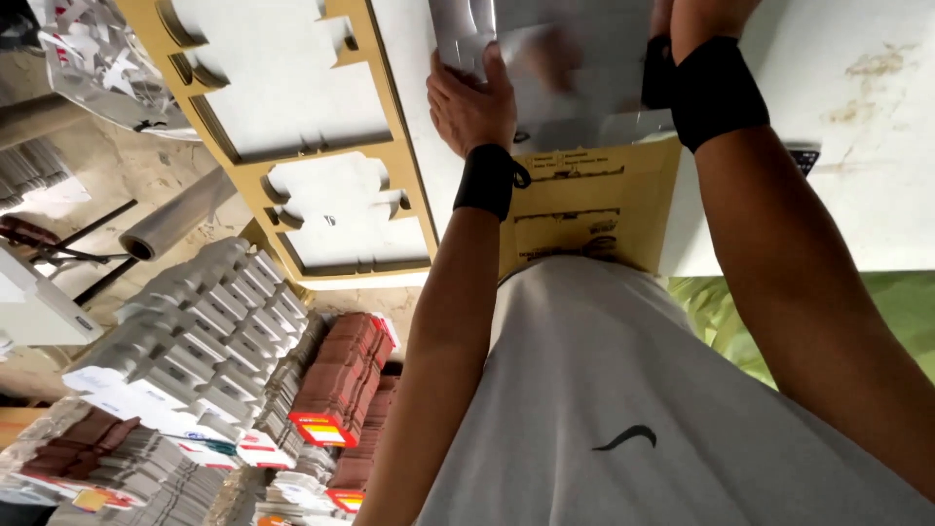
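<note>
- Fingers of the left hand point(474, 102) lie flat and spread on a pale grey die-cut cardboard sheet point(545, 88), pressing its left part; they curl round nothing.
- Right hand point(672, 19) is almost wholly cut off by the top edge at 12 o'clock, so whether its fingers grip or lie loose cannot be told; only its black wristband point(716, 93) and forearm show clearly.
- Sheet lies straight ahead of both hands, toward 12 o'clock from the body, blurred, with its long axis seemingly running from 9 to 3 o'clock between the two wrists. The left hand is the one plainly on it.
- Black wristband of the left wrist point(487, 180) sits at 6 o'clock of that hand.
- Brown printed paper envelope point(589, 209) lies under the sheet's near edge, between the forearms, on the white work table point(857, 175).
- Tan cardboard waste frame with cut-out windows point(292, 146) lies at 9 o'clock of the left hand, just beside it.
- Stacks of folded grey and red carton blanks point(209, 331) stand well apart on the floor at 7 o'clock, beside a grey tube point(180, 219).
</note>
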